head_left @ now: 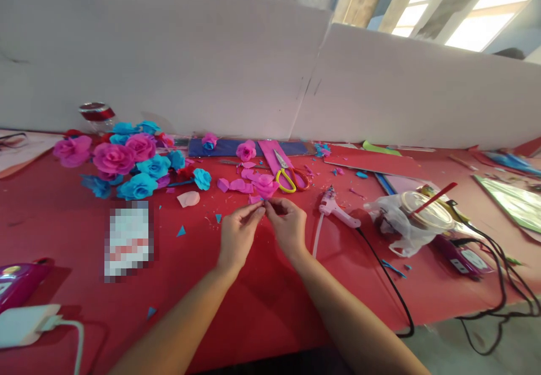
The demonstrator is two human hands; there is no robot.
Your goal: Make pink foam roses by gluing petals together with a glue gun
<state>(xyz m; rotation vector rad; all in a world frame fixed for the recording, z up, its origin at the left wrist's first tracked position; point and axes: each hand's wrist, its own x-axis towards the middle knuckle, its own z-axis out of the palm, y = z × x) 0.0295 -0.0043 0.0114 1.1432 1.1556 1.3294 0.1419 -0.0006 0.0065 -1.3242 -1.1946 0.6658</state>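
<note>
My left hand and my right hand meet at the middle of the red table, both closed in a pinch. At their fingertips is a pink paper rose, gripped low at its base; the exact grip is partly hidden by the fingers. A small pink petal shows beside the left fingertips. Just beyond lie loose pink petals, scissors with yellow and red handles and a finished pink rose. To the right of my right hand rests a pink glue gun with a white glue stick.
A bunch of pink, blue and red paper flowers stands at the left, near a red-lidded jar. At the right are a plastic bag, a lidded cup and black cables. A white partition borders the back.
</note>
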